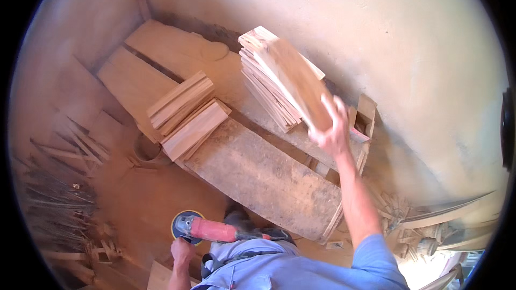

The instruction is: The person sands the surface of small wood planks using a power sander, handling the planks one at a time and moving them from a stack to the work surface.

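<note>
My right hand (334, 129) reaches far forward, thumb and fingers gripping the near end of a flat wooden board (301, 78). That board lies along the top of a tall stack of similar boards (263, 83), slightly blurred; whether it touches the stack I cannot tell. Low at my left side, my left hand (183, 249) is closed at the head of a red power sander (215, 230) with a round pad (176, 226). The sander's body runs across my waist. Exactly which part the left fingers wrap is partly hidden.
A dusty wooden workbench (269, 174) with a lengthwise gap stands before me. Another pile of boards (185, 107) sits at its left edge. An open cardboard box (366, 115) stands at the right end. Scrap strips (59, 198) heap on the left floor, near a bucket (146, 149).
</note>
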`<control>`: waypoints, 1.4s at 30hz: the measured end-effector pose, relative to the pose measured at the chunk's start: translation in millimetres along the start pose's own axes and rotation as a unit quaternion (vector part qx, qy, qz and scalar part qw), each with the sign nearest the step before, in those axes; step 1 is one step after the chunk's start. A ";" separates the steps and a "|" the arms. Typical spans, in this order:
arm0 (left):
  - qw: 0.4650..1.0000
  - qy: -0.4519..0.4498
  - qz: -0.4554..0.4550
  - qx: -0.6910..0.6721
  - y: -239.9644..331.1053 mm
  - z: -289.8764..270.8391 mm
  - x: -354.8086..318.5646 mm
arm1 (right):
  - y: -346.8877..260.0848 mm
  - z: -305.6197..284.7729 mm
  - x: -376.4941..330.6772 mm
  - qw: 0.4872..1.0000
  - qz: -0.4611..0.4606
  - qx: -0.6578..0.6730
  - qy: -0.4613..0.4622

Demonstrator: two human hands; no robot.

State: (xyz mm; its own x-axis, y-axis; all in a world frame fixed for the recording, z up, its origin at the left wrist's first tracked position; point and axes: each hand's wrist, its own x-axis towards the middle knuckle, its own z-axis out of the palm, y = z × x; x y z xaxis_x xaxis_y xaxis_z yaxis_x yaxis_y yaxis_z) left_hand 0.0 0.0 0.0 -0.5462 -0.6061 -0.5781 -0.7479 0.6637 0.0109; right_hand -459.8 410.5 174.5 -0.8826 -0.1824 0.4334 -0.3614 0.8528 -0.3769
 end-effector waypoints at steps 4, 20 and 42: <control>0.999 0.051 0.007 -0.007 -20.1 -84.2 67.5 | -26.4 52.3 113.5 0.995 -0.011 -0.080 -0.062; 0.986 -0.027 -0.110 -0.120 -79.7 -29.7 56.0 | -42.5 138.9 129.5 0.938 0.102 -0.323 -0.068; 0.987 0.006 -0.099 -0.125 -114.1 6.4 26.5 | -194.1 368.8 -24.2 0.892 -0.197 0.001 -0.407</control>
State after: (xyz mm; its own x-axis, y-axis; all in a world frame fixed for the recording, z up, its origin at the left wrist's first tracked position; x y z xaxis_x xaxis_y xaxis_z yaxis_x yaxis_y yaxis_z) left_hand 73.3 -89.0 -21.8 -0.3828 -0.7200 -0.5788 -0.9096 0.4034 0.0997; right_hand -479.2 68.9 -64.7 -0.6130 -0.7628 -0.2060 -0.6908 0.6440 -0.3288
